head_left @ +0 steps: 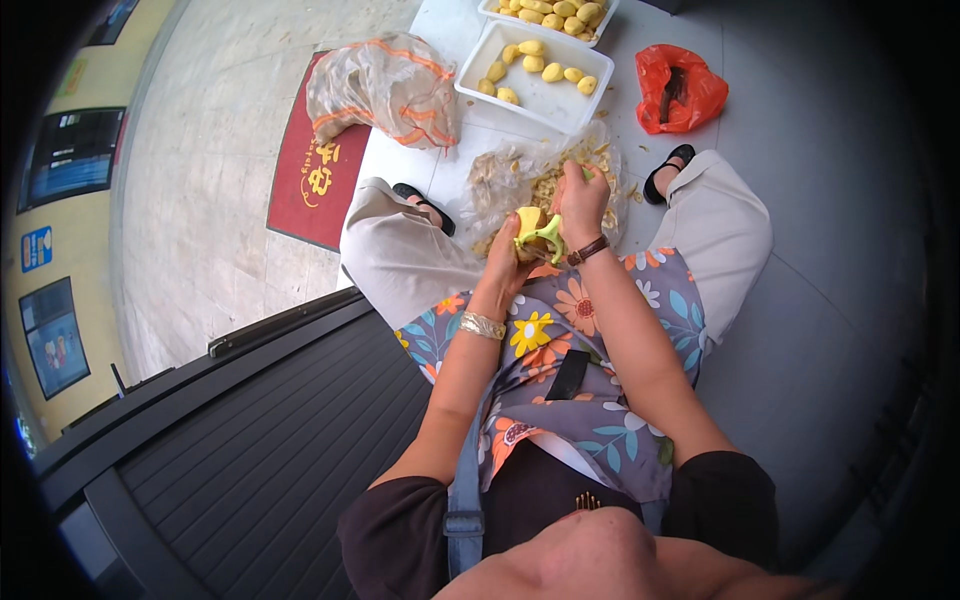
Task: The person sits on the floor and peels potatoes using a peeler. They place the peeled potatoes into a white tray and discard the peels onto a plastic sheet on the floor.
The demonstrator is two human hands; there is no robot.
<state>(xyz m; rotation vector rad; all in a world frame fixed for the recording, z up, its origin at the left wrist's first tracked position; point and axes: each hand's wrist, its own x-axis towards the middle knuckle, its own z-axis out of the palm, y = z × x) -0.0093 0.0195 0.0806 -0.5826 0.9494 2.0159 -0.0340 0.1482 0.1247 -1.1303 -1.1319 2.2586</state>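
A partly peeled potato [530,220] rests in my left hand [505,255], whose fingers close round it. My right hand [583,205] is wrapped round the handle of a light green peeler [547,238], and the peeler's head lies against the potato's side. Below both hands, a clear plastic bag [498,182] lies spread on the floor with a heap of peelings [548,188] in it. Beyond it stands a white tub [537,112] with several peeled yellow potatoes [553,72] in it.
A second white tub [603,35] at the far edge is full of peeled potatoes. At left, a large translucent sack [385,90] with orange stripes overlaps a red mat [318,190]. A red plastic bag [680,90] sits at right. A dark slatted panel [270,450] runs along my left.
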